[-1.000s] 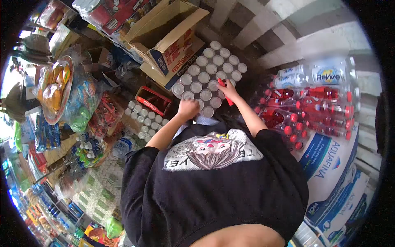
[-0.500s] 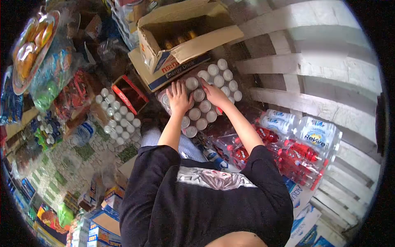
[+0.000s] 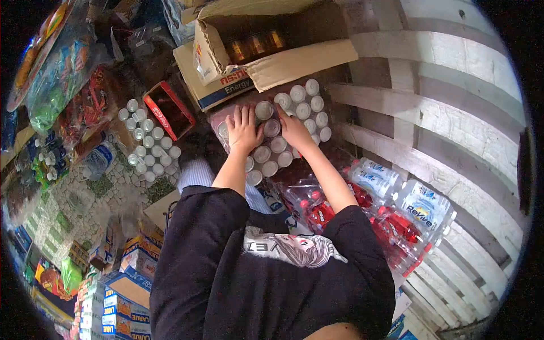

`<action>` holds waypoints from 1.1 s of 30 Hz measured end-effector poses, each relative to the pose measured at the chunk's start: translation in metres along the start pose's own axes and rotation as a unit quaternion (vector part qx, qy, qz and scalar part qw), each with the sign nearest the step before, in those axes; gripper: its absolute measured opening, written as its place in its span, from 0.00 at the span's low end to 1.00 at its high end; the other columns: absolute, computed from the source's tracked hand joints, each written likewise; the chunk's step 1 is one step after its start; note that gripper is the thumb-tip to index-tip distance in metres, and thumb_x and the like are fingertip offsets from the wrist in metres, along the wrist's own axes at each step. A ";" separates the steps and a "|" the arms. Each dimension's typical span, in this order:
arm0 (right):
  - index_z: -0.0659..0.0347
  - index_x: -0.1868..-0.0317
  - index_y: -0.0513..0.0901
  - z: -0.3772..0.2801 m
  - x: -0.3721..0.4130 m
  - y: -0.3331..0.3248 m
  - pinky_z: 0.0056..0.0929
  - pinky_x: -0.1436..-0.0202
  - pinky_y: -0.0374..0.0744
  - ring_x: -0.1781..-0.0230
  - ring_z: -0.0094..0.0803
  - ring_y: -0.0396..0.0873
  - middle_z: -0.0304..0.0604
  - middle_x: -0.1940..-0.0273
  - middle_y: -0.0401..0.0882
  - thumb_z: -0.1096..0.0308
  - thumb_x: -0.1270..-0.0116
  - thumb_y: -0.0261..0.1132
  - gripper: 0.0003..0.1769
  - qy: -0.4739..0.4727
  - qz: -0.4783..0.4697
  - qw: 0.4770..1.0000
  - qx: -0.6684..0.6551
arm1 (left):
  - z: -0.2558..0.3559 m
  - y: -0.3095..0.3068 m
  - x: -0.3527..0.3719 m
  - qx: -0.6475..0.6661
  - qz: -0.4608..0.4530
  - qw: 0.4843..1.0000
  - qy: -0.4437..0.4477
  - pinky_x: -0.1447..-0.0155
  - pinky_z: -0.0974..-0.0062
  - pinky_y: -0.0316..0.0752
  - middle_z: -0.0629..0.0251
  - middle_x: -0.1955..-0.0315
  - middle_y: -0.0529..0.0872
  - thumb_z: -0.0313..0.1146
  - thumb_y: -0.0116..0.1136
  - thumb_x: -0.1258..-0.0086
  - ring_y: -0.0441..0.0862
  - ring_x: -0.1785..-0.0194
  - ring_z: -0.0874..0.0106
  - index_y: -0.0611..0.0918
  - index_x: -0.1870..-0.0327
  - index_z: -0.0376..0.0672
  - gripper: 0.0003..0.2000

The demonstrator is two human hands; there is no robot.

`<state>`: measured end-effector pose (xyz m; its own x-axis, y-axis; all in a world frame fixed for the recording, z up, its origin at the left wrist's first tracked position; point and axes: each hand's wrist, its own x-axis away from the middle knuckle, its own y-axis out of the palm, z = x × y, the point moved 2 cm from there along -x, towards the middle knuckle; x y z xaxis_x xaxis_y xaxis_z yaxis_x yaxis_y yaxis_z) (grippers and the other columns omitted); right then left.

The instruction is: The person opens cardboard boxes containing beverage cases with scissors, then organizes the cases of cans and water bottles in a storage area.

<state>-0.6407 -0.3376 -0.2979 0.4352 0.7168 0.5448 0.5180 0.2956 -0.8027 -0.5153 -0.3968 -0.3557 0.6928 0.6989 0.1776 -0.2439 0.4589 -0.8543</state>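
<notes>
A block of silver-topped cans (image 3: 277, 145) stands in front of me, with clear plastic film visible at its left side. My left hand (image 3: 245, 134) lies on the left part of the cans, open, its fingers stretched forward and slightly apart. Toward the right, my right hand (image 3: 295, 134) reaches in among the can tops. Its index finger is stretched along the gap between two groups of cans; the other fingers are partly hidden. Just beyond the cans is an open cardboard carton (image 3: 309, 63) with several dark bottles or cans inside.
To the left are a second group of cans (image 3: 152, 141) and a red Coca-Cola box (image 3: 169, 111). Red-drink bottles (image 3: 396, 226) and Revive bottles (image 3: 425, 207) lie on the right beside white slats (image 3: 430, 102). Larue cartons (image 3: 127, 309) are stacked at lower left.
My view has shifted, so the carton's contents show more clearly. Both hands stay on the same block of cans, with only slight movement.
</notes>
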 end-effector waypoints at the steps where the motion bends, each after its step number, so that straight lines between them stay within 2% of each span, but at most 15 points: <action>1: 0.45 0.42 0.57 0.001 -0.002 0.003 0.44 0.64 0.69 0.67 0.52 0.72 0.61 0.71 0.72 0.67 0.40 0.45 0.24 -0.002 -0.005 1.000 -0.002 | -0.001 0.000 0.000 -0.006 -0.006 1.000 0.000 0.44 0.53 0.47 0.60 0.45 0.59 0.49 0.44 0.46 0.51 0.39 0.62 0.59 0.44 0.41 0.30; 3: 0.47 0.42 0.57 0.003 -0.010 0.001 0.43 0.64 0.69 0.67 0.52 0.72 0.61 0.70 0.72 0.67 0.41 0.45 0.24 -0.044 -0.002 0.999 -0.031 | -0.001 0.001 -0.003 -0.010 -0.015 1.000 -0.004 0.43 0.53 0.47 0.60 0.45 0.59 0.50 0.44 0.46 0.51 0.39 0.62 0.59 0.43 0.42 0.30; 6: 0.50 0.41 0.56 0.002 -0.004 -0.011 0.44 0.63 0.68 0.66 0.52 0.71 0.61 0.69 0.72 0.68 0.41 0.45 0.25 -0.010 -0.055 0.998 -0.004 | 0.000 0.003 -0.001 -0.017 -0.028 0.999 -0.007 0.43 0.53 0.47 0.61 0.44 0.59 0.50 0.44 0.46 0.51 0.39 0.61 0.58 0.43 0.43 0.31; 8: 0.51 0.42 0.56 0.007 -0.005 -0.005 0.43 0.63 0.68 0.66 0.52 0.71 0.62 0.68 0.72 0.69 0.41 0.45 0.25 -0.026 -0.074 0.996 -0.031 | -0.002 0.004 0.000 -0.022 -0.027 0.999 -0.009 0.43 0.53 0.47 0.61 0.44 0.59 0.50 0.44 0.46 0.51 0.39 0.61 0.58 0.42 0.43 0.31; 10: 0.50 0.41 0.56 0.002 -0.007 -0.011 0.42 0.64 0.69 0.67 0.54 0.71 0.63 0.70 0.72 0.69 0.41 0.45 0.25 -0.032 -0.046 0.998 -0.029 | -0.001 0.004 -0.001 -0.003 -0.009 1.000 0.000 0.43 0.54 0.45 0.58 0.45 0.59 0.50 0.45 0.46 0.51 0.40 0.62 0.59 0.44 0.40 0.31; 11: 0.50 0.41 0.56 -0.001 -0.006 -0.012 0.42 0.64 0.69 0.67 0.54 0.71 0.63 0.70 0.72 0.69 0.41 0.45 0.25 -0.031 -0.049 0.998 -0.031 | -0.002 0.006 -0.001 -0.019 -0.038 0.999 -0.011 0.43 0.53 0.47 0.62 0.44 0.59 0.50 0.44 0.46 0.51 0.40 0.62 0.57 0.42 0.45 0.31; 14: 0.48 0.41 0.56 -0.009 -0.005 -0.017 0.43 0.66 0.69 0.69 0.55 0.71 0.64 0.73 0.71 0.69 0.42 0.45 0.25 0.000 -0.062 0.998 -0.015 | -0.002 0.006 -0.002 -0.012 -0.037 0.999 -0.015 0.43 0.54 0.47 0.63 0.45 0.59 0.50 0.44 0.46 0.52 0.40 0.62 0.57 0.42 0.45 0.31; 16: 0.49 0.42 0.57 -0.010 0.001 -0.022 0.46 0.63 0.69 0.65 0.54 0.71 0.65 0.66 0.70 0.70 0.44 0.44 0.26 0.018 -0.092 0.995 -0.028 | -0.002 0.005 -0.003 -0.011 -0.038 0.999 -0.016 0.44 0.54 0.47 0.63 0.45 0.60 0.51 0.44 0.46 0.52 0.40 0.62 0.57 0.42 0.45 0.31; 23: 0.48 0.42 0.57 -0.014 -0.016 -0.016 0.46 0.63 0.70 0.65 0.55 0.71 0.67 0.66 0.69 0.71 0.46 0.44 0.27 0.006 -0.082 0.997 0.014 | -0.002 0.005 -0.003 -0.018 -0.033 0.999 -0.017 0.44 0.54 0.47 0.62 0.46 0.60 0.51 0.44 0.47 0.52 0.40 0.62 0.58 0.42 0.44 0.31; 26: 0.48 0.41 0.56 -0.012 -0.006 -0.021 0.45 0.62 0.70 0.64 0.56 0.71 0.67 0.66 0.69 0.71 0.45 0.44 0.27 0.018 -0.108 0.994 0.003 | -0.002 0.006 -0.002 -0.011 -0.032 0.999 -0.014 0.44 0.54 0.47 0.62 0.45 0.60 0.51 0.44 0.47 0.52 0.40 0.62 0.58 0.42 0.44 0.31; 28: 0.43 0.42 0.56 -0.004 -0.006 -0.016 0.44 0.65 0.70 0.67 0.55 0.71 0.66 0.69 0.70 0.67 0.41 0.45 0.24 -0.001 -0.078 0.997 0.010 | -0.002 0.005 -0.003 -0.012 -0.047 0.999 -0.016 0.44 0.55 0.47 0.61 0.45 0.60 0.51 0.44 0.47 0.53 0.41 0.62 0.58 0.42 0.44 0.32; 33: 0.44 0.41 0.55 -0.003 -0.007 -0.016 0.45 0.64 0.70 0.67 0.56 0.71 0.67 0.70 0.69 0.67 0.41 0.45 0.25 0.004 -0.092 0.996 -0.001 | -0.001 0.002 -0.003 -0.019 -0.041 0.999 -0.014 0.44 0.55 0.47 0.61 0.46 0.61 0.51 0.44 0.47 0.53 0.41 0.62 0.59 0.43 0.43 0.31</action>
<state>-0.6496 -0.3491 -0.2878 0.3389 0.6447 0.6851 0.5906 0.4211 -0.6884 -0.5170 -0.3984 -0.3587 0.6896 0.6751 0.2619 -0.1596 0.4946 -0.8544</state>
